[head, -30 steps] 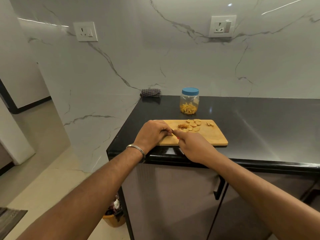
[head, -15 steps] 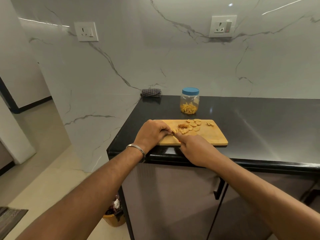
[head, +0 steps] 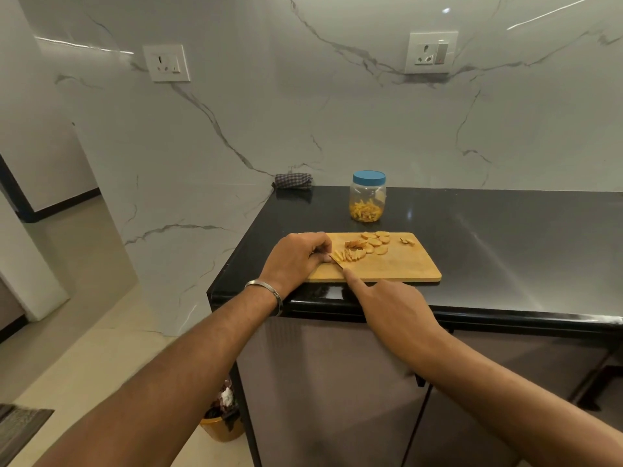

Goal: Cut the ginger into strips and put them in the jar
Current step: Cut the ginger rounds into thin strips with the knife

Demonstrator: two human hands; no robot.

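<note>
A wooden cutting board (head: 397, 267) lies at the front left of the black counter. On it are round ginger slices (head: 376, 242) and a few cut strips (head: 349, 255). My left hand (head: 296, 257) rests curled on the board's left end, fingertips beside the strips. My right hand (head: 387, 305) holds a knife (head: 337, 261), forefinger stretched along its back, the blade tip at the strips; the handle is hidden in my palm. Behind the board stands a clear jar (head: 367, 197) with a blue lid, ginger strips in its bottom.
A folded checked cloth (head: 292, 181) lies at the counter's back left corner against the marble wall. The counter (head: 505, 237) stretches right. The counter's left edge drops to the floor, where a yellow bin (head: 220, 423) stands. Two wall sockets (head: 432, 52) sit above.
My right hand has drawn back toward the counter's front edge, pulling the knife through the ginger. More cut strips now show beside my left fingertips. The left hand stayed in place.
</note>
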